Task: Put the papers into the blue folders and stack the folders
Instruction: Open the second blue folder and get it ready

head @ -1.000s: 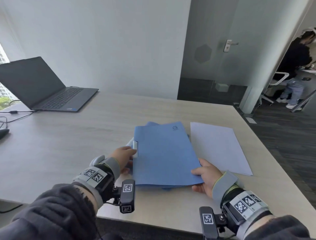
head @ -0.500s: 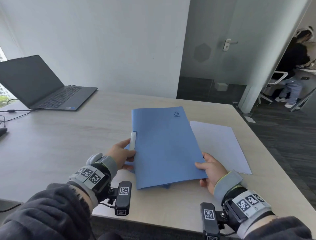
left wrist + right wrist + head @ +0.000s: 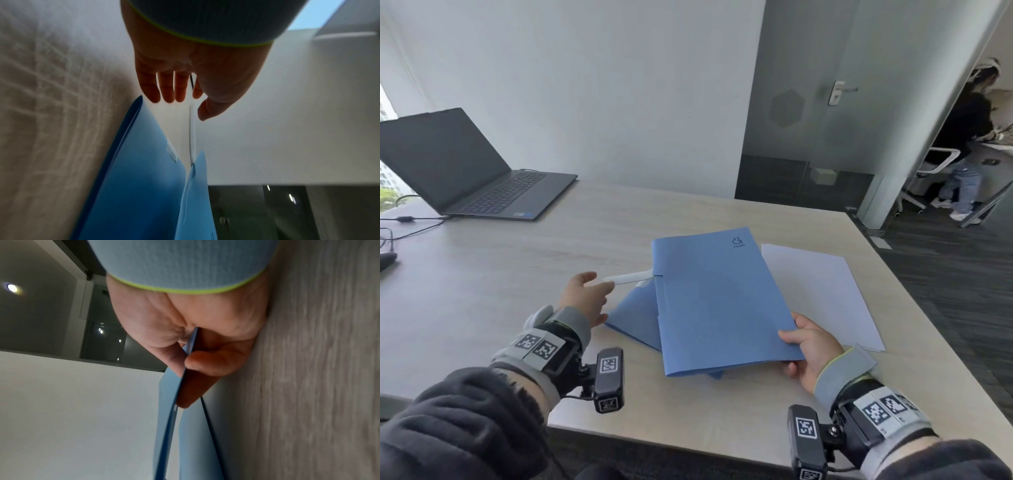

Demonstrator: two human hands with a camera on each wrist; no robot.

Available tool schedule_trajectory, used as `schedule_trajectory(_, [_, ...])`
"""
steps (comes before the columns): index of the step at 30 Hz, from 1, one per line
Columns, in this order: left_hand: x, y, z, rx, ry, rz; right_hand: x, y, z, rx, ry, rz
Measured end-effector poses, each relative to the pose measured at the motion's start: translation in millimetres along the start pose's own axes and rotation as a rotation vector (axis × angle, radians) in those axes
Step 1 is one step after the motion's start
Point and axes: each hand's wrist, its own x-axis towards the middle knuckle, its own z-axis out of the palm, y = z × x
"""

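The right hand [image 3: 812, 353] pinches the near right corner of the top blue folder [image 3: 719, 301], thumb on the cover and fingers [image 3: 207, 363] underneath, and holds it lifted and tilted off the desk [image 3: 517, 281]; this grip probably frees the folder from the second blue folder [image 3: 635, 317] lying partly under it, so that it can be opened or set apart. The left hand [image 3: 585, 299] is relaxed, fingers [image 3: 164, 91] straight and slightly spread, holding nothing; it hovers just beside the white plastic strip [image 3: 628, 278] that juts sideways from the top folder's left edge, and whether a fingertip touches the strip I cannot tell. That hand seems placed to catch the strip or the cover's spine edge. The second folder rests flat on the desk, its left corner showing beyond the lifted one. The papers [image 3: 822, 294], a white stack, lie flat just to the right of the folders, still outside them, within easy reach of the right hand once a folder is open. The desk is pale wood-grain; an open dark laptop [image 3: 465, 171] sits at its far left with cables [image 3: 410, 226] trailing beside it. Behind stands a plain white wall [image 3: 585, 85], and to the right a glass door [image 3: 822, 102] with a handle, beyond which another person [image 3: 965, 144] stands near a chair on dark flooring.
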Motion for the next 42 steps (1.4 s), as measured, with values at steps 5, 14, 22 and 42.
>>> schedule_trajectory(5, [-44.4, -3.2, 23.9, 0.552, -0.169, 0.405, 2.2, 1.3, 12.5, 0.017, 0.007, 0.008])
schedule_trajectory(14, [-83.1, -19.7, 57.6, 1.179, -0.436, 0.625, -1.3, 0.9, 21.0, 0.049, -0.011, 0.047])
schedule_trajectory(22, [-79.7, -26.0, 40.1, 0.829, -0.259, 0.672, -0.7, 0.8, 13.6, 0.06, 0.044, 0.042])
schedule_trajectory(42, [-91.9, -30.1, 7.4, 0.057, -0.469, -0.447, 9.6, 1.3, 17.9, -0.169, 0.124, -0.115])
